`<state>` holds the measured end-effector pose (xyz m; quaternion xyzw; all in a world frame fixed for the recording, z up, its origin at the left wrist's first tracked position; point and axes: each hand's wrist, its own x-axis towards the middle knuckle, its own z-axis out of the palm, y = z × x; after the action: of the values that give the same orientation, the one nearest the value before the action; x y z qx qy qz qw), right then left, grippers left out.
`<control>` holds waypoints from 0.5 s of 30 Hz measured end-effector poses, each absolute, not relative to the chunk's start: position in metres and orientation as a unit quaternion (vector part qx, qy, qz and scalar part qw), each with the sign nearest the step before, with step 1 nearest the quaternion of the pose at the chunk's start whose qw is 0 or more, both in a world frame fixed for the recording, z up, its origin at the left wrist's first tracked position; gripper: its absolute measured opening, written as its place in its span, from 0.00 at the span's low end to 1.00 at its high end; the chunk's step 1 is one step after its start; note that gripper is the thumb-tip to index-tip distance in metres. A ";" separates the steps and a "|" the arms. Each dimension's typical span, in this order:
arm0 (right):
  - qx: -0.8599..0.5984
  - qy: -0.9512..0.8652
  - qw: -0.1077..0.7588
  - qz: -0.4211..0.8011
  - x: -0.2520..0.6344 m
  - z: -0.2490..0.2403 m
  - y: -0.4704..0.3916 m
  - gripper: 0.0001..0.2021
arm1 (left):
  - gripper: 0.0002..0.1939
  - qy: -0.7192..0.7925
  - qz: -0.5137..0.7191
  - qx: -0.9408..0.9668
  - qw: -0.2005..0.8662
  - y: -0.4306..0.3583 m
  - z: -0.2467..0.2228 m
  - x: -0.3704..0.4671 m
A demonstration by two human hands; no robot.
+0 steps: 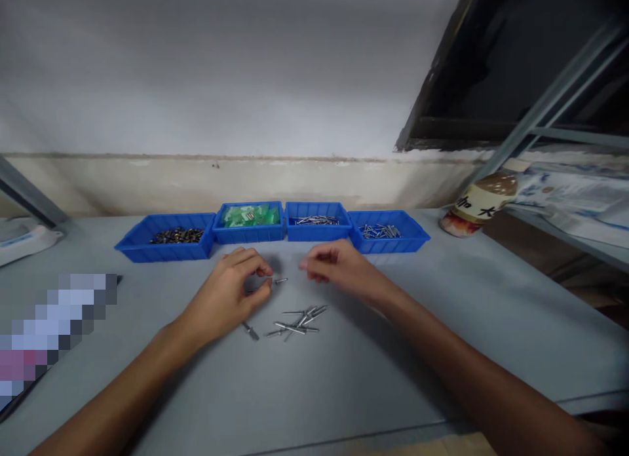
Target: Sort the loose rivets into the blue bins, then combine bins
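My left hand (236, 289) is left of centre over the grey table, thumb and forefinger bent together at a small metal blind rivet (281, 281) that sticks out past their tips. To its right hovers my right hand (339, 266), fingers curled into a pinch; whatever may be between them is hidden. Below both hands lies a loose pile of silvery blind rivets (299, 323), crossing one another. One more rivet (250, 331) rests by my left wrist, partly covered by the hand.
Four blue bins stand along the wall: one with dark metal pieces (179, 236), one with green packets (250, 215), two with rivet-like pins (314, 220) (381, 231). A labelled jar (479, 207) is at right, a pixelated flat object (54, 331) at left.
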<state>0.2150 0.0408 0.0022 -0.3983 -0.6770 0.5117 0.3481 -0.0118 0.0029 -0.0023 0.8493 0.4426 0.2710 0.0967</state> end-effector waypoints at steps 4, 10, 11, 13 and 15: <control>-0.461 -0.477 0.490 0.565 0.214 0.006 0.049 0.10 | 0.11 0.491 0.232 0.839 0.043 0.008 -0.014 -0.003; -0.434 -0.630 0.364 0.531 0.208 -0.003 0.035 0.09 | 0.08 0.495 0.181 0.849 0.046 0.009 -0.018 0.002; -0.428 -0.644 0.356 0.524 0.206 -0.003 0.033 0.09 | 0.07 0.488 0.181 0.852 0.054 0.008 -0.018 0.002; -0.421 -0.664 0.342 0.515 0.204 -0.004 0.032 0.08 | 0.07 0.475 0.191 0.856 0.067 0.007 -0.017 0.001; -0.418 -0.676 0.334 0.507 0.204 -0.004 0.031 0.07 | 0.08 0.466 0.222 0.853 0.082 0.007 -0.015 -0.001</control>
<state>0.2037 0.0314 -0.0041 -0.4182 -0.6756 0.5069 0.3341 -0.0012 0.0069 -0.0153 0.8527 0.4657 0.2221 0.0823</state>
